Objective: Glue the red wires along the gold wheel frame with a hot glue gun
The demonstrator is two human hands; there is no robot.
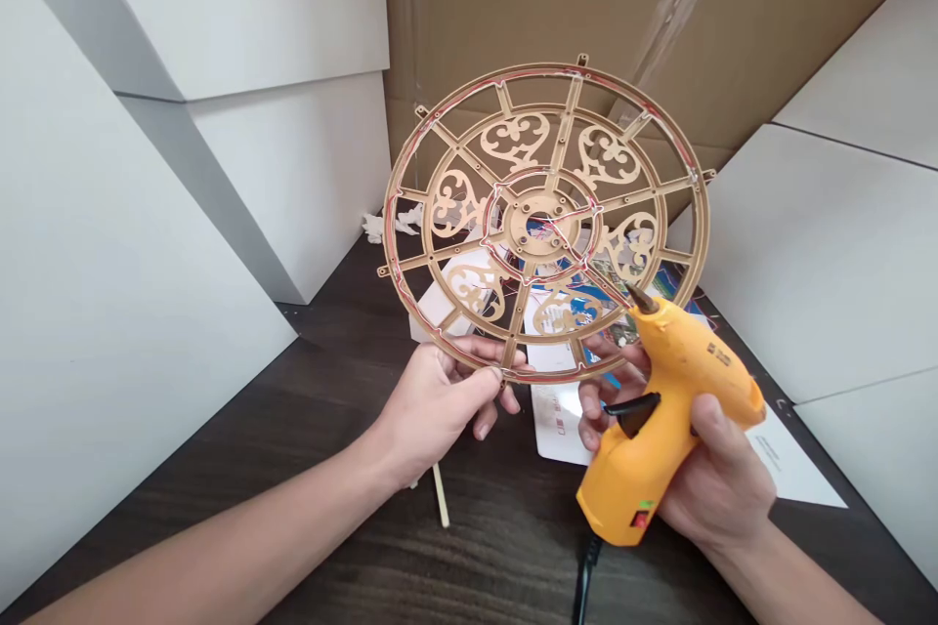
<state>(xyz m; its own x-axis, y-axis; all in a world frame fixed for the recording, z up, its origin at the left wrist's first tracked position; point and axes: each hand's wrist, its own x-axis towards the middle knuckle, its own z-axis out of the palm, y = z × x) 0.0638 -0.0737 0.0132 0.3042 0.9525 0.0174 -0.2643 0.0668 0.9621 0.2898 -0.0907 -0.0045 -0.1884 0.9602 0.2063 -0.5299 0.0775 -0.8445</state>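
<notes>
White foam boards [147, 244] lean in on both sides and 1 brown cardboard sheet [733, 10] closes the back, walling in 1 dark wooden table [308, 430]. On the table, under the work, lie printed paper sheets [788, 464], at least 2, the far ones mostly hidden.

The largest worked piece is 1 laser-cut wooden wheel [546, 220], held up on edge above the table and tilted toward the camera. It has 2 concentric outer rings, 1 round hub and a set of scroll-pattern panels between spokes; about 7 panels show, though the lowest are partly covered. Thin wire runs round the rim and across the hub.

The left hand [440, 400] pinches the wheel's lower rim, thumb on top and fingers curled beneath. The right hand [714, 469] is clenched round the handle of 1 yellow glue gun [663, 410], index finger lying on the black trigger; whether it is squeezing cannot be told. The nozzle points up and left, just beside the lower right spoke, near the wire but seemingly not touching.

The step in hand looks like gluing the wire to the frame, spoke by spoke. The next move would call for bringing the nozzle onto the wire while the left hand keeps the wheel steady.

1 thin wooden stick [441, 496] lies on the table below the left wrist. 1 small white crumpled scrap [375, 227] sits near the back corner.
</notes>
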